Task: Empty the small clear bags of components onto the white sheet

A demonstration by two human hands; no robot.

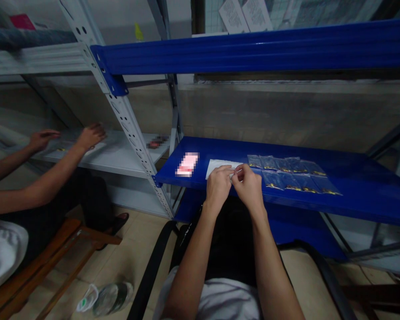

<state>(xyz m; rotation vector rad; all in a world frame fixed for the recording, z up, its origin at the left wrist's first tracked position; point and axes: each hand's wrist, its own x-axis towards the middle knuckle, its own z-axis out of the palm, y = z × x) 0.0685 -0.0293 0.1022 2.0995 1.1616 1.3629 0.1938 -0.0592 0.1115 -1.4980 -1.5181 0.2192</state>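
Over a white sheet point(214, 165) at the front edge of the blue shelf point(363, 186), my two hands meet with fingertips close together. My left hand point(219, 183) is closed, its fingers bent at the sheet. Facing it, my right hand point(249, 183) pinches thumb against fingers. Something small and pale shows between the fingertips, too small to name. Just right of my hands lie several clear plastic bags point(295, 181) in two rows, each with small yellowish pieces along its lower edge.
A blurred pink-and-white item point(188, 164) lies on the shelf's left. Above runs a blue beam point(253, 51); a perforated upright point(126, 120) divides off the grey shelf point(120, 155), where a co-worker's hands point(90, 137) work. A large plastic bottle point(111, 298) is on the floor.
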